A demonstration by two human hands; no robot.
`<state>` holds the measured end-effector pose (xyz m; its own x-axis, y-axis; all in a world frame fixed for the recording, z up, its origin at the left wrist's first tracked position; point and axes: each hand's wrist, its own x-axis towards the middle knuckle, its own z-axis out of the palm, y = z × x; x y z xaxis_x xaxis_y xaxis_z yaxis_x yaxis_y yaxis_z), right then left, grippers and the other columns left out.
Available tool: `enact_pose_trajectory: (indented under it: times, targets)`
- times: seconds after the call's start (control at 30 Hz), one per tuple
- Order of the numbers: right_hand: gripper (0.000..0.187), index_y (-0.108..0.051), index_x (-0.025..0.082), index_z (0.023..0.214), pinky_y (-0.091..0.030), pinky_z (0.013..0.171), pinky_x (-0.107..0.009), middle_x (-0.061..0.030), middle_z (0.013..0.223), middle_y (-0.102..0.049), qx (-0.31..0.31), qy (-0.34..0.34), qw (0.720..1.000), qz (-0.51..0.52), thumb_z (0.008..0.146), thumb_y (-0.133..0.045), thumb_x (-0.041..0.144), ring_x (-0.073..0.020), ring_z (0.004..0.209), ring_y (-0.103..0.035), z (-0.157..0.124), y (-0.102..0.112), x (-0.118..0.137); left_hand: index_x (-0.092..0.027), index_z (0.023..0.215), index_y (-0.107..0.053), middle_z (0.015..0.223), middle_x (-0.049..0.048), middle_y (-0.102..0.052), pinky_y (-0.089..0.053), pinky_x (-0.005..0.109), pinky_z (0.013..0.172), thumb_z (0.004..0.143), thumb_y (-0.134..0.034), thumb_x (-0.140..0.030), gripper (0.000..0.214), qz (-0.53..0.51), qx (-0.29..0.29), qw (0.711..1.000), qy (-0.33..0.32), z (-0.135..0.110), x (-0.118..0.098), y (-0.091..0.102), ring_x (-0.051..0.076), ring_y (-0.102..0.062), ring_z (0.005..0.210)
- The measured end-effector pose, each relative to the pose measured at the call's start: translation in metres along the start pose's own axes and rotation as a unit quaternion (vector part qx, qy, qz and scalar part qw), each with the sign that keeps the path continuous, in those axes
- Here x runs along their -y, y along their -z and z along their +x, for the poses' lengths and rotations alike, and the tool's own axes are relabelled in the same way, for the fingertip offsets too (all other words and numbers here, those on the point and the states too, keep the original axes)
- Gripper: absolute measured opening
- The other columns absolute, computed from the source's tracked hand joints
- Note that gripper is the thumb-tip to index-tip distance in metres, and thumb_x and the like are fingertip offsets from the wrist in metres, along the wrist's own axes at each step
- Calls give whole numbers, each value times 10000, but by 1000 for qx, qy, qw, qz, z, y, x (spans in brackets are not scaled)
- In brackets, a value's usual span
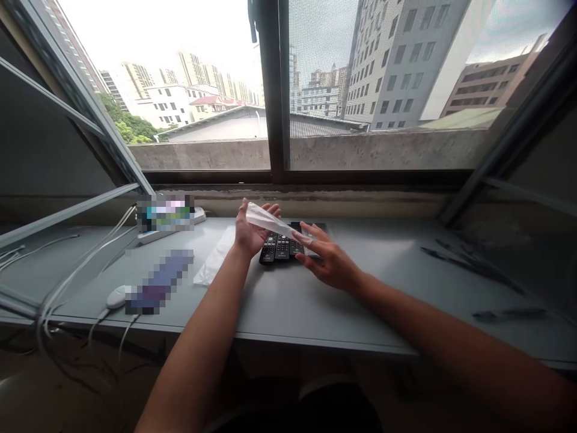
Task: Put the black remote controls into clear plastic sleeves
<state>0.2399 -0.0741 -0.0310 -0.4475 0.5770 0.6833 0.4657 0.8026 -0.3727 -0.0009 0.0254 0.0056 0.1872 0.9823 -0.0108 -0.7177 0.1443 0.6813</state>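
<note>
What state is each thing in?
Plastic: drawn into a slanting strip.
Left hand: fingers extended, at its upper end.
Right hand: fingers spread, at its lower end.
Remotes: side by side, buttons up.
White sheet: lying on the desk.
Power strip: whether powered, cannot tell.
Cables: hanging over the edge.

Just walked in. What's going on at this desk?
A person has a translucent plastic bag stretched between the left hand and the right hand. It looks flat, with no remote visible inside. Black remote controls lie side by side on the grey desk, partly hidden by the hands. More white plastic lies to their left.
</note>
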Motion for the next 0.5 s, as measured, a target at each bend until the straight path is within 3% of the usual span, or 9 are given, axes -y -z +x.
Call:
enact_pose_trajectory:
  times: [0.1,0.23,0.37,0.5]
  targets:
    - [684,-399,362,1743,-364,1324,-675,-91,1689,-558,-8,-39,999,20,1105,-643,389,-361,1665,-372,0,0,1,-140,1401,-689,1372,231,-754,-620,431,1012,1023,-669,-606,601,53,49,997,30,-7,7,-7,353,-754,1227]
    - [807,-230,349,1798,-330,1347,-658,-77,1641,-614,10,-56,997,50,1105,-640,411,-331,1686,-330,0,1,0,-158,1316,-754,1278,177,-793,-601,372,966,1029,-716,-424,393,111,97,988,42,-10,12,-9,296,-780,1110]
    - [778,-298,343,1781,-345,1345,-633,-80,1695,-553,20,-56,997,48,1093,-654,422,-348,1679,-343,0,2,2,-147,1129,-796,1102,125,-814,-585,337,925,1008,-726,-337,236,106,90,990,28,-9,12,-7,236,-779,966]
    - [820,-203,324,1801,-281,1367,-632,-79,1587,-666,17,-35,996,76,1106,-633,380,-329,1632,-440,2,3,6,-163,979,-777,1059,85,-812,-578,313,909,980,-742,-294,136,76,98,992,11,-8,11,-9,202,-766,926]
